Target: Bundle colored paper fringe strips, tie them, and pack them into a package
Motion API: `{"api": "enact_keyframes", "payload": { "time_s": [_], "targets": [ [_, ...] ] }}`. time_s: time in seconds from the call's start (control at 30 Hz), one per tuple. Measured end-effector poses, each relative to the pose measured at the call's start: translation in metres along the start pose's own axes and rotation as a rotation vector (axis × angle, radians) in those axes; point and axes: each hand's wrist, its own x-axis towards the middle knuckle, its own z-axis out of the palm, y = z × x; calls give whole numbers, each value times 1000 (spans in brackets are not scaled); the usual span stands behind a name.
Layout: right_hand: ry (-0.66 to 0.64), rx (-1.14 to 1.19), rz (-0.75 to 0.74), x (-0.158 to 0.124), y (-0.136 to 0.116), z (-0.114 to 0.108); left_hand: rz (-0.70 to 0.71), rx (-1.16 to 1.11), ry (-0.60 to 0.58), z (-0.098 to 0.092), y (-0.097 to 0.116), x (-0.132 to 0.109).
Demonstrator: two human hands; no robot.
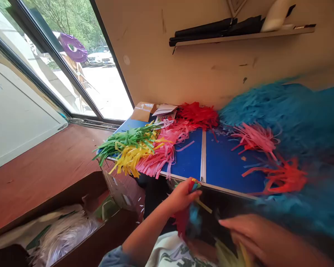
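My left hand (pixel 182 196) is closed around a bundle of fringed paper strips (pixel 181 222), red with some blue and yellow, that hangs over my lap below the table edge. To its right, my right hand (pixel 247 233) is smeared by motion with its fingers curled. Something yellowish (pixel 243 254) shows under those fingers, too blurred to name. Green fringe (pixel 128 139), yellow fringe (pixel 132 155) and pink fringe (pixel 158 159) lie on the blue table (pixel 187 159) in front. Red fringe (pixel 197 115) sits behind them.
A large blue fringed mass (pixel 281 107) covers the table's right side, near a pink tassel (pixel 257 137) and a red-orange tassel (pixel 286 178). At lower left stands a cardboard box (pixel 100 237) holding pale fluffy material. A shelf (pixel 247 37) juts from the wall.
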Motion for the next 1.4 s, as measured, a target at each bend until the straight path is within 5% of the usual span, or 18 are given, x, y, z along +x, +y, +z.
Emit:
{"api": "enact_keyframes", "payload": {
  "time_s": [0.1, 0.3, 0.6, 1.0, 1.4],
  "targets": [
    [-198, 33, -35, 37, -8, 14, 65, -61, -22, 9, 4, 7],
    [-71, 116, -103, 81, -11, 15, 135, -211, 34, 15, 4, 7],
    [154, 146, -12, 76, -3, 31, 186, -276, -65, 10, 3, 3],
    [478, 271, -94, 66, 1, 39, 188, -190, -202, 16, 6, 5],
    [582, 215, -59, 58, 1, 40, 146, -177, -287, 18, 9, 5]
  ]
}}
